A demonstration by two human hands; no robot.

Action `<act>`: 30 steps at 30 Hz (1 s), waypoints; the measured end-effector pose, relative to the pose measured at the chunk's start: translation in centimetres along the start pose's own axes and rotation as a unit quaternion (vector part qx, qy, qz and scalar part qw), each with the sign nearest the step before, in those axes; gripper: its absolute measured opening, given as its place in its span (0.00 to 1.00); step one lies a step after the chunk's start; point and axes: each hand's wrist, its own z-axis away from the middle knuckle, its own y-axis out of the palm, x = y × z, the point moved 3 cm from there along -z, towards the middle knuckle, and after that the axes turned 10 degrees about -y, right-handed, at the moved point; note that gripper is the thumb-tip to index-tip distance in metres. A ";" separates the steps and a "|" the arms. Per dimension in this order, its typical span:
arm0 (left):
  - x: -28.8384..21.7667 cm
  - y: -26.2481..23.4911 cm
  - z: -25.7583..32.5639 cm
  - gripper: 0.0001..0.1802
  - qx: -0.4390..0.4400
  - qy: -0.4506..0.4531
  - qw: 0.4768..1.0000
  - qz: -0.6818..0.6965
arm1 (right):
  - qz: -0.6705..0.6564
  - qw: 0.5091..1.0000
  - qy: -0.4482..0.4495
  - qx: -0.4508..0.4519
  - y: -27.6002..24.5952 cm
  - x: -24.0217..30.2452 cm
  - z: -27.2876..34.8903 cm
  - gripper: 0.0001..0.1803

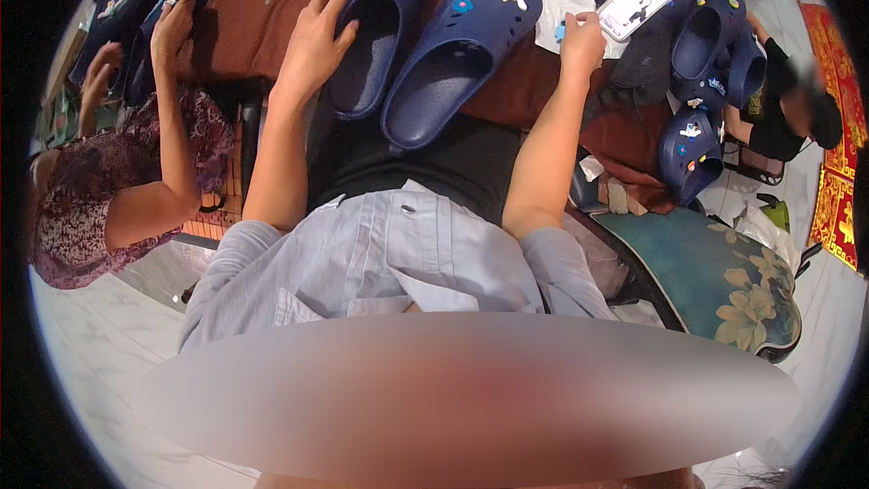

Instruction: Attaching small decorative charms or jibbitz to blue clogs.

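Two navy-blue clogs lie side by side in front of me, the left clog (369, 50) and the right clog (444, 77), both with small white, blue and pink charms on their toes. My left hand (319, 41) rests along the outer side of the left clog, fingers stretched toward its charms. Over a white sheet or bag (549, 9), my right hand (584, 43) has its fingers closed together. A small bright-blue piece (559, 31) shows beside those fingertips; whether it is held or lies on the white sheet I cannot tell.
A phone (636, 4) with a lit screen lies beside my right hand. More navy clogs (692, 152) are piled at the right. At the left, another person's hand (172, 25) touches a clog. A green floral cushion (715, 272) is near my right side. Someone in black sits farther right.
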 end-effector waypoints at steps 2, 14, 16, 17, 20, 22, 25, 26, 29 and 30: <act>-1.3 -0.9 0.5 0.33 -0.014 0.004 0.999 -0.031 | 0.027 0.999 0.005 -0.025 -0.1 -0.3 0.3 0.13; -10.2 3.1 4.3 0.29 0.100 0.209 0.969 0.086 | -0.286 0.936 -0.199 -0.044 -1.8 4.1 0.3 0.17; -10.9 4.9 4.5 0.33 0.079 0.230 0.968 0.064 | -0.264 0.920 -0.288 -0.010 -1.0 5.8 0.4 0.19; -11.2 5.6 4.7 0.36 0.057 0.252 0.965 0.041 | -0.232 0.910 -0.343 0.013 0.0 6.3 0.6 0.20; -11.1 7.5 5.1 0.41 0.118 0.232 0.965 -0.008 | -0.072 0.905 -0.418 0.009 2.0 8.3 2.4 0.21; -10.6 8.8 5.2 0.39 0.176 0.176 0.968 -0.030 | -0.084 0.894 -0.438 -0.043 2.3 8.9 2.9 0.16; -10.7 9.1 5.5 0.38 0.119 0.209 0.969 -0.047 | -0.162 0.890 -0.425 -0.045 1.8 8.9 2.8 0.13; -10.8 9.2 5.6 0.38 0.121 0.210 0.969 -0.047 | -0.161 0.890 -0.423 -0.045 1.6 8.8 2.8 0.13; -11.0 9.1 5.6 0.39 0.099 0.226 0.968 -0.051 | -0.215 0.882 -0.417 -0.050 0.9 8.9 3.1 0.09; -11.1 9.1 5.5 0.38 0.123 0.206 0.969 -0.060 | -0.237 0.885 -0.399 -0.046 0.6 8.9 3.5 0.07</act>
